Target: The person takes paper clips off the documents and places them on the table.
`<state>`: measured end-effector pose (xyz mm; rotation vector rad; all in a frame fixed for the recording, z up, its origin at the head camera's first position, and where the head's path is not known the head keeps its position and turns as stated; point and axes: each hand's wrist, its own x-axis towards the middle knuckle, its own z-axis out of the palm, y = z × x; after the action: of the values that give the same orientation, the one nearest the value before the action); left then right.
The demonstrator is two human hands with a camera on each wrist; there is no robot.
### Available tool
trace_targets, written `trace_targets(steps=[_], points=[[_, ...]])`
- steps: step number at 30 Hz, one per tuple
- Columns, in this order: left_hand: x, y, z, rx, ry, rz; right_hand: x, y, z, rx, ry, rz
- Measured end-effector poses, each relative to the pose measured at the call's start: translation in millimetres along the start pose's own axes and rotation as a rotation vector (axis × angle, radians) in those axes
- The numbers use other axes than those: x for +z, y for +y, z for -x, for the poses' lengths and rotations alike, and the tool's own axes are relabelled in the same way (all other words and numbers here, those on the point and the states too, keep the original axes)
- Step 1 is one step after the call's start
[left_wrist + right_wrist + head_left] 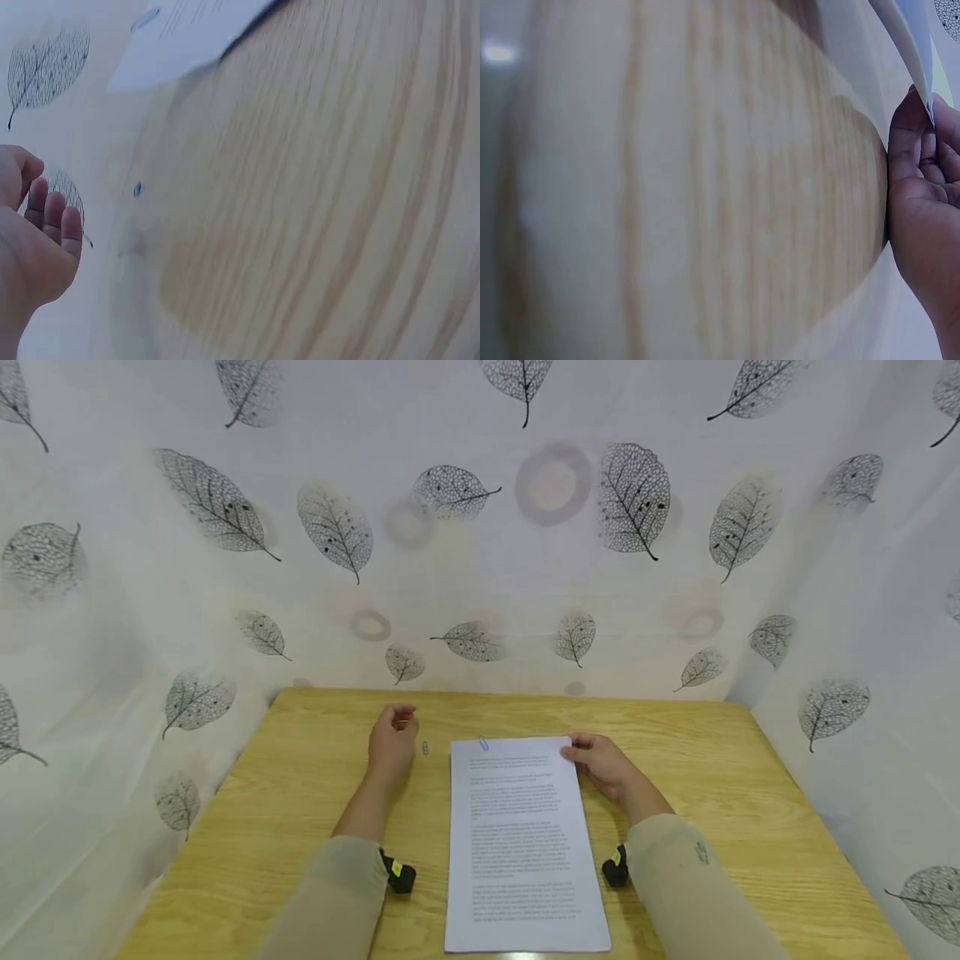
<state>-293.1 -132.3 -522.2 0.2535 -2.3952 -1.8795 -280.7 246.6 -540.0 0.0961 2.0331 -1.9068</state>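
Note:
A stack of printed paper sheets (517, 852) lies on the wooden table in front of me. My right hand (606, 766) pinches its top right corner; in the right wrist view the sheets' edge (922, 60) runs between the thumb and fingers. A paper clip (483, 743) sits on the stack's top edge. Left of the stack, a second paper clip (425, 747) lies on the bare wood. Just beside that clip is my left hand (392, 746), its fingers loosely curled with nothing seen in them. In the left wrist view this clip is a small dark spot (137, 189).
The wooden table (285, 860) ends at a back edge close beyond both hands. A white curtain (465, 560) with leaf prints hangs behind it and along both sides. Each wrist wears a small black camera, the left camera (401, 875) near the stack's left side.

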Motion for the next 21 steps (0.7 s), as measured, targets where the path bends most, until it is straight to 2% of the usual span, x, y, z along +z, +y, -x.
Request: trace_targets(steps=[5, 10, 13, 17, 21], points=[[29.7, 11.0, 7.0, 0.050, -0.067, -0.056, -0.7, 0.3, -0.3, -0.001, 0.004, -0.004], [53.3, 14.9, 13.1, 0.025, -0.138, -0.113, -1.0, 3.3, -2.1, -0.003, -0.008, -0.021], [60.5, 13.1, 16.6, 0.019, -0.175, -0.139, -0.3, 3.4, -1.3, -0.003, -0.011, -0.018], [64.4, 9.2, 19.2, 0.056, -0.227, -0.179, -0.4, 1.9, 0.0, -0.004, -0.001, -0.006], [66.7, 5.5, 19.7, 0.057, -0.248, -0.227, -1.7, 1.6, -0.7, -0.002, 0.002, 0.000]])
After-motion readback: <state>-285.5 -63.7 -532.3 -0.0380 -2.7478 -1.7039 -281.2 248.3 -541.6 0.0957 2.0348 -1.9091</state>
